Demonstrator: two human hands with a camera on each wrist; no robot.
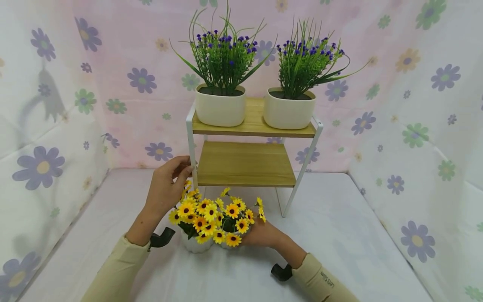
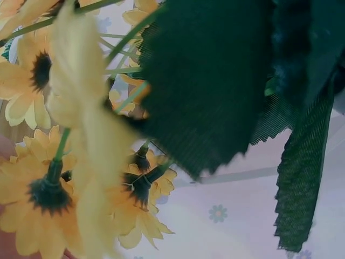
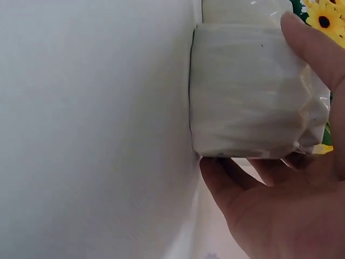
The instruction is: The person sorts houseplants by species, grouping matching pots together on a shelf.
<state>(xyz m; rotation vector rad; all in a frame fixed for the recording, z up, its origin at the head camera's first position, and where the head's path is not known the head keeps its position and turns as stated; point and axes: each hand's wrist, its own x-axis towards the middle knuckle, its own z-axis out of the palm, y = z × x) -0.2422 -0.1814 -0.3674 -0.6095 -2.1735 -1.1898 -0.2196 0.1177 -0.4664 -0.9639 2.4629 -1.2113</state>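
Two purple-flower pots [image 1: 220, 105] occupy shelf [image 1: 253, 126] top, upper centre | yellow flower pot [image 1: 194, 244] on table [image 1: 339, 235], lower centre, not yet shelved | right hand [image 1: 264, 235] wraps it | left hand [image 1: 166, 186] fingers bent among blooms, grasp cannot be told | lower shelf board bare.

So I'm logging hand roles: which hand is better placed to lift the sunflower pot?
Probably the right hand: its fingers curl around the white sunflower pot on the table. The left hand is up among the yellow blooms by the shelf, off the pot.
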